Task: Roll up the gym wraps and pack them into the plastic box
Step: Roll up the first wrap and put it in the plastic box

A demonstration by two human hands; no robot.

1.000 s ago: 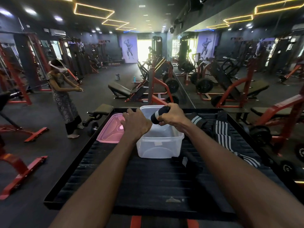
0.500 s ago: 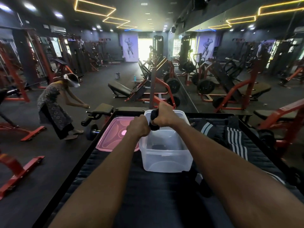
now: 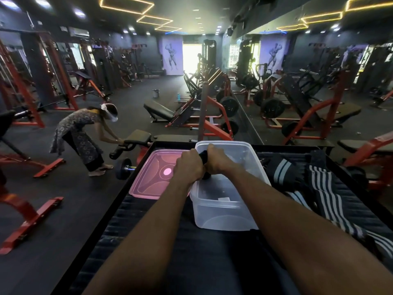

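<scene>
Both hands meet over the left rim of the clear plastic box (image 3: 223,209). Right hand (image 3: 217,161) is curled around a rolled black gym wrap (image 3: 203,156), with the roll standing roughly upright and its lower end (image 3: 205,176) dipping inside the box opening. Left hand (image 3: 188,167) is closed into a loose fist pressed against the same roll from the left side; whether its fingers actually wrap the roll or only brace it cannot be told from this angle. The two-handed hold most likely keeps the coil tight so that it does not spring loose before it reaches the box floor.

The box stands open on the black ribbed platform (image 3: 212,262), positioned directly in front of the person so both arms reach it evenly. Its pink lid (image 3: 153,177) lies flat just beside the box on the left, touching or nearly touching its wall, out of the loading path. A pale item shows faintly through the box wall; its identity cannot be determined.

Unrolled striped wraps (image 3: 319,188) lie in a loose heap on the platform to the right of the box, near the right arm for the next pickup. Judged from this layout, packing is at an early stage.
</scene>
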